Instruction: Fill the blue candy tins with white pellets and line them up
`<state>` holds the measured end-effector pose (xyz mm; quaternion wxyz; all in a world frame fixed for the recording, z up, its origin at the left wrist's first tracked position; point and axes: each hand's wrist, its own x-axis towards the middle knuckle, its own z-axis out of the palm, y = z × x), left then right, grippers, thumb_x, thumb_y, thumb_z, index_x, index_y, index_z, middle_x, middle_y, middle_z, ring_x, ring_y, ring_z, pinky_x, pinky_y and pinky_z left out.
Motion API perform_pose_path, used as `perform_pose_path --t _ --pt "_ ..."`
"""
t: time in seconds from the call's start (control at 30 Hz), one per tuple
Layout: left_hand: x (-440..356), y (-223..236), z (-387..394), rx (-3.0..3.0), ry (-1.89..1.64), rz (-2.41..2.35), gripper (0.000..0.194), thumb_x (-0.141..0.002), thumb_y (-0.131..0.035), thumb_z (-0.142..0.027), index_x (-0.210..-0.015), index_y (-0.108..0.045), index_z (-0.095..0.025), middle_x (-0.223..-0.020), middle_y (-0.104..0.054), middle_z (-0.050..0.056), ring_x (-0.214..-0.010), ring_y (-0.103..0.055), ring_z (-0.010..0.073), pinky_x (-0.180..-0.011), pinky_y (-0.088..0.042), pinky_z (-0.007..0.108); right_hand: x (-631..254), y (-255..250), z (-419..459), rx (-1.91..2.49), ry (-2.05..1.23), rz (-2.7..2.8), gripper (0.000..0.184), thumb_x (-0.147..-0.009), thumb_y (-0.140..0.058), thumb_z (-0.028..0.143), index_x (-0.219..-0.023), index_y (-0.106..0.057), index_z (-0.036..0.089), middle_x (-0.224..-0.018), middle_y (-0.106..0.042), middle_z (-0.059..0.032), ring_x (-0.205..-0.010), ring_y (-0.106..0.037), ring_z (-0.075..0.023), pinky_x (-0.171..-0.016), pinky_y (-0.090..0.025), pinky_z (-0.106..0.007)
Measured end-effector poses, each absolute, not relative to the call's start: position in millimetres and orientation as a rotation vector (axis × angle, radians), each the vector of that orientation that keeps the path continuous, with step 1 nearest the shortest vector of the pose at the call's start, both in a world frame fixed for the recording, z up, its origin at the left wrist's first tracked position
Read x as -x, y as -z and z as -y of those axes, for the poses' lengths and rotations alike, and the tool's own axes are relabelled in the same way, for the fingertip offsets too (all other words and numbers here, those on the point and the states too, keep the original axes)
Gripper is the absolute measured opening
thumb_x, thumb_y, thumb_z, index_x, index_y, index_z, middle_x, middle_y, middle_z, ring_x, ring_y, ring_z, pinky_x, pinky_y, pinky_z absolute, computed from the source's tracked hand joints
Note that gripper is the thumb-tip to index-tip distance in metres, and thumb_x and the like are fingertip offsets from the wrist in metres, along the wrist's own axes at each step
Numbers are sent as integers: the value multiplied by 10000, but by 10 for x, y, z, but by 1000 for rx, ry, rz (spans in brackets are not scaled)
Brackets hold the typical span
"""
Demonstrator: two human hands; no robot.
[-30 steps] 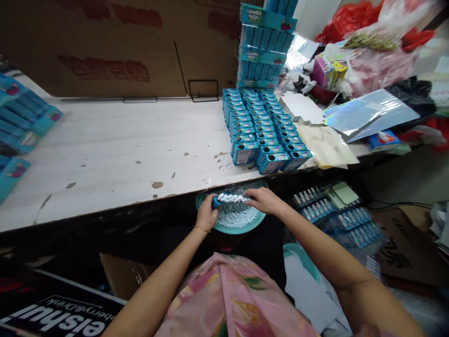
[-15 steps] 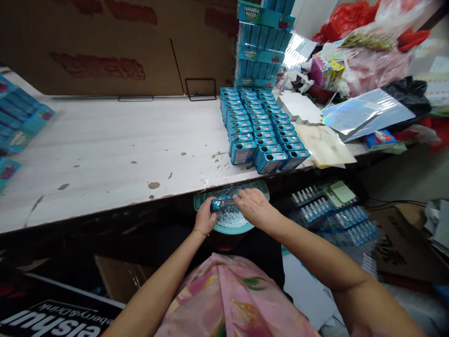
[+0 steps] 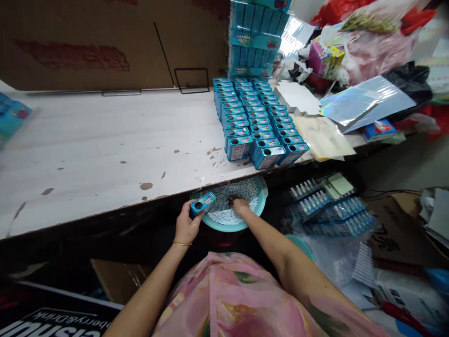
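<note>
Desk (image 3: 87, 140): white, surface chipped. CARAMELO MACIZO packs (image 3: 252, 49) stacked at far edge. Three rows of blue tins (image 3: 260, 120) run from that stack to near edge, holes up. Turquoise basin (image 3: 224, 229) just below near edge. Left hand (image 3: 187, 225) at basin's left rim, grip clamped on one tilted blue tin (image 3: 203, 203), hole visible. Right hand (image 3: 240, 206) inside basin; fingertips obscured, cannot tell grip state. White pellets (image 3: 224, 216) spread across basin.
</note>
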<state>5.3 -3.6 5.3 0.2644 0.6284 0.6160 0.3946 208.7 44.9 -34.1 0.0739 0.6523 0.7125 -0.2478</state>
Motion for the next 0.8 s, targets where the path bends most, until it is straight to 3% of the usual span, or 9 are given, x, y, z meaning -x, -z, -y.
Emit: perform_pose_path --t 0.23,0.4,0.63,0.8 --pt "-44 -36 9 -1642 -1101 -1669 408 -653 -577 -335 -1017 -465 -188 -922 -561 38 -840 -537 179 -788 -424 325 -2242 375 -394 -1972 1025 -2325 347 -797 -458 291 -1132 -501 209 -1087 -592 -26 -970 -533 -126 -785 -393 -205" --pt "-107 -48 -18 -1658 -1088 -1672 380 -662 -566 -317 -1009 -471 -192 -914 -572 27 -832 -543 170 -776 -429 303 -2595 -36 -284 -2014 1195 -2519 310 -753 -510 256 -1054 -547 192 -946 -627 -23 -857 -554 -144 -756 -405 -246" --pt "-288 -37 -68 -1764 -1037 -1593 347 -659 -508 -192 -1004 -479 -175 -958 -566 50 -880 -534 183 -806 -414 318 -2721 -786 -237 -1847 984 -2618 298 -763 -491 294 -1043 -562 222 -971 -629 -19 -894 -553 -156 -759 -400 -250" --pt "-390 3 -90 -1838 -980 -1590 375 -644 -480 -148 -1018 -482 -174 -971 -566 58 -922 -523 206 -830 -407 339 -2473 -1072 -218 -1714 611 -2535 300 -774 -464 356 -1048 -562 285 -1025 -619 -16 -965 -542 -193 -779 -396 -286"
